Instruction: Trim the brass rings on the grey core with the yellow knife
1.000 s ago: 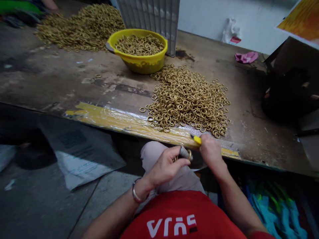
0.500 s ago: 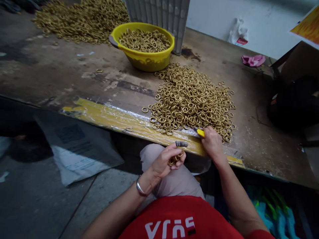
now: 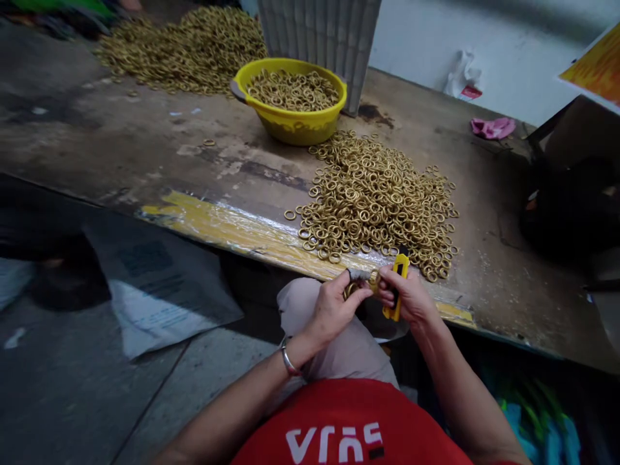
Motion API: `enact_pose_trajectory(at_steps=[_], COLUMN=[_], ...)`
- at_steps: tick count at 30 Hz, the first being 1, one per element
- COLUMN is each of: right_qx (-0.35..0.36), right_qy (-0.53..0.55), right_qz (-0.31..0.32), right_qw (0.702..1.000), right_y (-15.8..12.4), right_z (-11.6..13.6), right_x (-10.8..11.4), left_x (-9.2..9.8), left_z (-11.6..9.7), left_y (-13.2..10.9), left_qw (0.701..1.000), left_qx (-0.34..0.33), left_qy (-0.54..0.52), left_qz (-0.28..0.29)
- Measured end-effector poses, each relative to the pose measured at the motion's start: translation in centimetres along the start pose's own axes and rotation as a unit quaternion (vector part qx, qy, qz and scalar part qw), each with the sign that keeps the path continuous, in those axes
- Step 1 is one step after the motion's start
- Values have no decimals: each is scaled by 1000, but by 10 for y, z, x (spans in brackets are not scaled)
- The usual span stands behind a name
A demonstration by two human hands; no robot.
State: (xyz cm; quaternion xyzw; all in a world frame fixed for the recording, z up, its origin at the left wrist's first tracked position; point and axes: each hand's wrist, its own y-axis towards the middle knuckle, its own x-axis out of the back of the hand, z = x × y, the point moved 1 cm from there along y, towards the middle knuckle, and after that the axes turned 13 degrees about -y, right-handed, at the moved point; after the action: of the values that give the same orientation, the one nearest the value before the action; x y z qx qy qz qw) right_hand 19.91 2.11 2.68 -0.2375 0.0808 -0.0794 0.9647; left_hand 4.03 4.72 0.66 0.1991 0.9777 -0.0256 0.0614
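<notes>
My left hand point(image 3: 332, 310), with a grey wrap on one finger, is closed around several gold-coloured rings point(image 3: 349, 290), partly hidden by the fingers. In my right hand point(image 3: 414, 297) is a yellow utility knife point(image 3: 401, 268), tilted upright across the palm. The right fingertips also pinch a gold ring point(image 3: 374, 278), which touches the wrapped left finger. Both hands meet over my lap at the table edge. Just beyond them spreads a heap of loose gold rings point(image 3: 378, 200).
A yellow basin point(image 3: 295, 126) full of rings stands behind the heap, against a grey ribbed panel point(image 3: 320, 39). Another ring pile point(image 3: 194, 55) lies at the far left. Yellow tape point(image 3: 232, 229) covers the table's front edge. A pink cloth point(image 3: 493, 128) lies at right.
My right hand has come back from the heap's edge to my left hand, bringing a ring and the knife. My left hand has turned and its fingers now meet the right ones.
</notes>
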Motion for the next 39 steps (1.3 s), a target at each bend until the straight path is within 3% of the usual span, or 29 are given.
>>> enact_pose_trajectory(at_steps=[3, 7, 12, 15, 17, 21, 24, 27, 33, 36, 38, 39], right_qx=[-16, -20, -1, 53, 134, 261, 253, 225, 209, 164, 95, 67], right_qy=[23, 18, -4, -109, -254, -532, -646, -711, -745, -760, -752, -730], right_qz=[19, 23, 33, 8, -45, -123, -121, -121, -133, -156, -197, -219], right_qw=[999, 999, 999, 993, 957, 796, 710, 656, 620, 610, 622, 644], right_y=[-4, -8, -13, -19, -25, -36, -40, -43, -38, -23, -12, -8], right_z=[-3, -7, -8, -7, -6, -7, -10, -10, -9, -8, -4, -2], right_x=[-8, -14, -15, -11, -5, 3, 5, 2, -6, 7, 23, 30], left_x=[0, -2, -4, -2, -1, 1, 0, -2, 0, 3, 5, 6], left_z=[1, 3, 2, -1, -2, -4, -4, -3, -3, -12, -20, -22], left_y=[-4, -6, -7, -8, -9, -10, -12, -14, -12, -12, -13, -14], left_qw=[998, 998, 996, 979, 966, 960, 965, 968, 982, 991, 993, 992], left_qx=[-27, -24, 54, 118, 148, 168, 165, 155, 109, 80, 54, 48], left_qy=[58, 55, -71, -164, -209, -220, -201, -192, -140, -88, -61, -57], left_qz=[-4, -20, 2, 35, 45, 48, 45, 45, 67, 69, 89, 101])
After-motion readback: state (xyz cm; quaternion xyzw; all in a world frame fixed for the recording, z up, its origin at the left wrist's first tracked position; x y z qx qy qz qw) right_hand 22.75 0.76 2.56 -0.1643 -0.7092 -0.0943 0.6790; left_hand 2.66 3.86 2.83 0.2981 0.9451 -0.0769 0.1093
